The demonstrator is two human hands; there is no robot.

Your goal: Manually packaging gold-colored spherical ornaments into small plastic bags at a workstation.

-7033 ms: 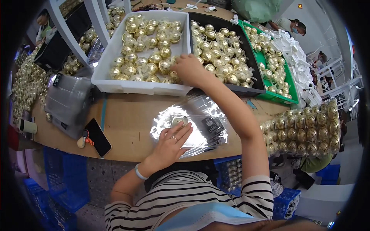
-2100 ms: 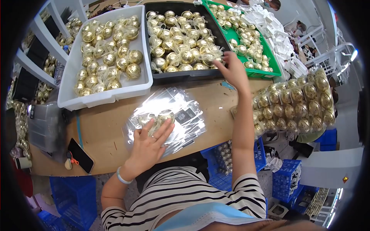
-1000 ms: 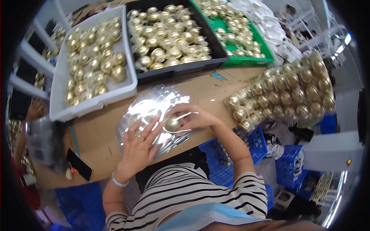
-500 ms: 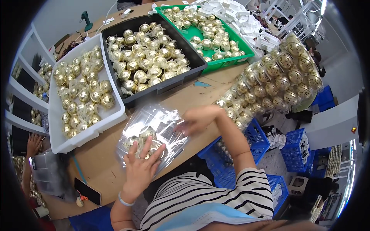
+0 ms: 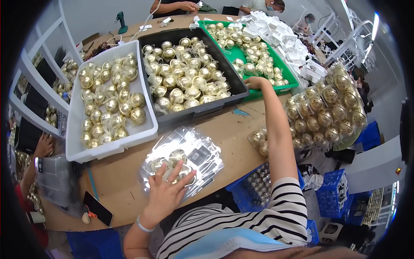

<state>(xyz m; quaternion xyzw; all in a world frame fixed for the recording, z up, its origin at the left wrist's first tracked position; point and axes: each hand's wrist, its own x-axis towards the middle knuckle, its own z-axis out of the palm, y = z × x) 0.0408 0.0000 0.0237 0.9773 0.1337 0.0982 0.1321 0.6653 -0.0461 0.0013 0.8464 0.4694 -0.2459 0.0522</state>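
My left hand [image 5: 170, 190] lies on a stack of clear plastic bags [image 5: 202, 166] near the table's front edge, fingers spread. Pale gold round shapes [image 5: 177, 155] show at its fingertips; whether they lie in or under the plastic is unclear. The top bag carries a small printed label. My right arm stretches across the table, and my right hand [image 5: 257, 83] is at the near left corner of the green tray [image 5: 284, 86], beside the black tray [image 5: 196, 114]. Its fingers are partly hidden there. Gold ball ornaments in sheer wrapping fill much of both trays.
A white tray [image 5: 113, 143] of gold balls stands at left. Packed gold balls [image 5: 332, 108] are piled at right, with white boxes [image 5: 280, 34] behind. A phone [image 5: 98, 208] lies front left. Blue crates [image 5: 332, 194] stand below. Other people work at the far side and left.
My right hand has left the plastic bags and reached away to the green tray's corner. My left hand stays on the bags. The whole view has shifted.
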